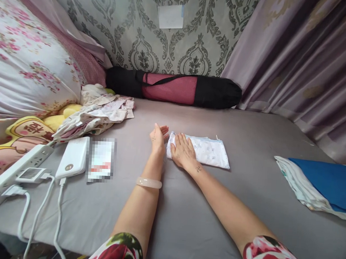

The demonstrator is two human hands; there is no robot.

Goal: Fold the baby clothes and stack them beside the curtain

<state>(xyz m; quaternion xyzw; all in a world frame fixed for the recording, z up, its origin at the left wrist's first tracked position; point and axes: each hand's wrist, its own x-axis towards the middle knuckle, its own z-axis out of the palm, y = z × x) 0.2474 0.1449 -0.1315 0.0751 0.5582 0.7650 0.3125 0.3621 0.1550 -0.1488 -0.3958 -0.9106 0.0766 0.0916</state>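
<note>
My milky, ring-shaped bangle [149, 183] looks hard, smooth and glossy. I see a white, oblong piece of printed cloth [213, 152], matt and slightly wrinkled, and a grey, flat bedsheet of matt fabric [192, 222], faintly creased. My white, rounded plastic power bank [76, 156] has a smooth sheen; the long black-and-pink fabric bag [171, 94] shows coarse mesh; the mauve, pleated cloth curtain [307, 63] looks faintly lustrous.
</note>
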